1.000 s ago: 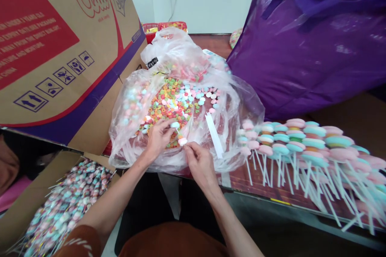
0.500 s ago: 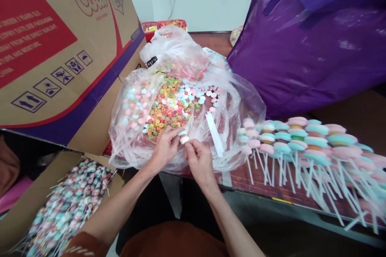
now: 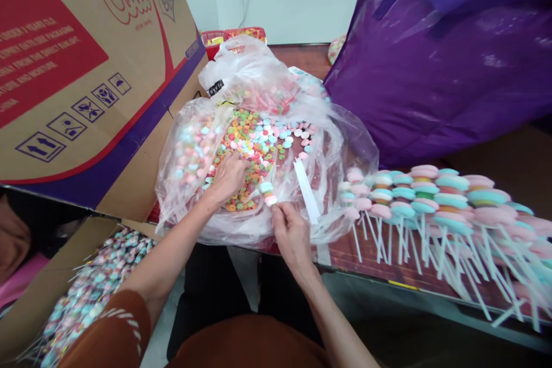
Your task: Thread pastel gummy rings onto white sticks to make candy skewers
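Note:
My right hand (image 3: pixel 291 233) pinches a candy lollipop (image 3: pixel 268 194) near the lower end of its stack. Pale blue, orange and white-pink pieces sit one above another on it, and its stick is mostly hidden by my fingers. My left hand (image 3: pixel 230 177) is over the loose gummy rings (image 3: pixel 241 202), fingers bent together and down into them. Its fingertips are hidden, so any piece in them cannot be made out. Around the rings lies a clear plastic bag (image 3: pixel 194 230), with pastel candies (image 3: pixel 297 133) towards its right. White sticks (image 3: pixel 306 192) lie on the bag beside my right hand.
Finished-looking marshmallow lollipops (image 3: pixel 425 192) lie piled along the table edge at right. A large purple bag (image 3: pixel 444 69) stands behind them. At left rises a printed cardboard box (image 3: pixel 86 57); below it, an open carton (image 3: pixel 69 247) holds many small wrapped lollipops (image 3: pixel 99 282).
My left hand has left the lollipop and moved up and left to the gummy rings. My right hand keeps the lollipop, shifted slightly right, so its stacked candies now show.

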Available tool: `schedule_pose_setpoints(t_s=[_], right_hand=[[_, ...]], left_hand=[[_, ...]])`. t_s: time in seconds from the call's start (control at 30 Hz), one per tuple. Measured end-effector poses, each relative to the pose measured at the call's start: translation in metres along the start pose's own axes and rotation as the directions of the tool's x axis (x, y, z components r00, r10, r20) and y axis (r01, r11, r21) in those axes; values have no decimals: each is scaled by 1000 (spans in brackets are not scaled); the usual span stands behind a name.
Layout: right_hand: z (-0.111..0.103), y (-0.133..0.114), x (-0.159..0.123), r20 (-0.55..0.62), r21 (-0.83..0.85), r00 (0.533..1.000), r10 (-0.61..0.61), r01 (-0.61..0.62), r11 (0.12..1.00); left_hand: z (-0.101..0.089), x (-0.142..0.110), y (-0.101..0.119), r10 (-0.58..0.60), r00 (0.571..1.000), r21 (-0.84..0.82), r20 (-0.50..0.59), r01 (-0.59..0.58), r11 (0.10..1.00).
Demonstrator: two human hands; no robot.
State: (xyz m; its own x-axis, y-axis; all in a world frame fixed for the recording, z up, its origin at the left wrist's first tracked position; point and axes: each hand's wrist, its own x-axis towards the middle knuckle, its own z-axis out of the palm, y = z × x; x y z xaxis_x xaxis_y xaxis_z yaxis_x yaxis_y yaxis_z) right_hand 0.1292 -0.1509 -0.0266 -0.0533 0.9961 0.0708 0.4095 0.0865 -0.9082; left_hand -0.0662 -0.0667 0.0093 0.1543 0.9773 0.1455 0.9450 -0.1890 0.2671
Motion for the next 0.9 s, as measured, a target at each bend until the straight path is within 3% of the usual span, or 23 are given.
schedule_pose_setpoints(t_s=[0.13,0.23,0.37,0.53,0.63,0.73,0.8,0.83,0.9], right_hand=[[0,-1,0,-5,-1,1000,-23,23,1000],[-1,-1,-1,-12,8,999,-30,30,1000],[0,0,-2,-16,22,999,-31,31,999],[1,2,-3,-25,37,999,-31,32,999],[1,2,-3,-23,62,999,-28,30,998],[0,2,-3,-18,87,1000,-20,22,996],[-1,0,-2,-5,107,1000,-21,22,994],[-2,-1,-2,7,119,1000,-29,28,992],[-3,-5,-1,34,141,998,-55,49,989]], left_hand=[[0,-8,0,-32,997,-89,-70,25,996],[0,-17,1,16,996,-108,-85,-26,994],[-4,-23,1,129,992,-66,9,-128,990],[-13,-16,12,108,986,101,129,-121,988],[-14,-11,19,121,976,98,181,-140,985],[-10,-11,18,91,989,-80,120,-82,993],[-7,-14,12,-19,999,-345,31,29,938],[-5,-15,8,-100,995,-507,7,90,857],[-4,-19,2,-257,966,-786,37,187,589]])
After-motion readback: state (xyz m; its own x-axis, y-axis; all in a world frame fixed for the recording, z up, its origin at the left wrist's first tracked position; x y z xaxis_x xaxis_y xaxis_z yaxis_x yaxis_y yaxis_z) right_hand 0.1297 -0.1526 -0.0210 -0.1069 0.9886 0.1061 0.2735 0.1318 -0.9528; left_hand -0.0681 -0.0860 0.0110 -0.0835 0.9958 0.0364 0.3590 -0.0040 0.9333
